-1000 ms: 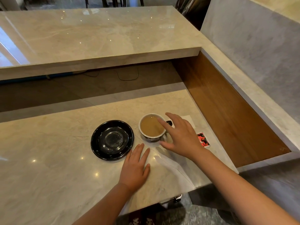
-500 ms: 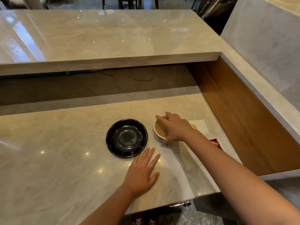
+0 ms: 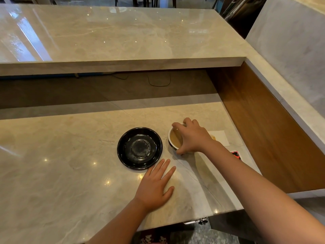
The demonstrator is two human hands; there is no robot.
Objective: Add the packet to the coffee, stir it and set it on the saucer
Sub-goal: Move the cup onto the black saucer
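A white cup of light-brown coffee stands on the marble counter, just right of an empty black saucer. My right hand reaches over the cup from the right, fingers and thumb clamped on its rim; the hand hides the cup's right half. My left hand lies flat on the counter, fingers spread, just in front of the saucer and holding nothing. A red-and-black packet lies on the counter behind my right forearm, partly hidden.
A white napkin lies right of the cup. A raised marble ledge overhangs the back of the counter. A wooden side panel walls off the right. The counter's front edge is close to my body.
My right hand came down over the cup and closed on its rim. The camera view shifted, so everything sits further right. My left hand stays flat on the counter.
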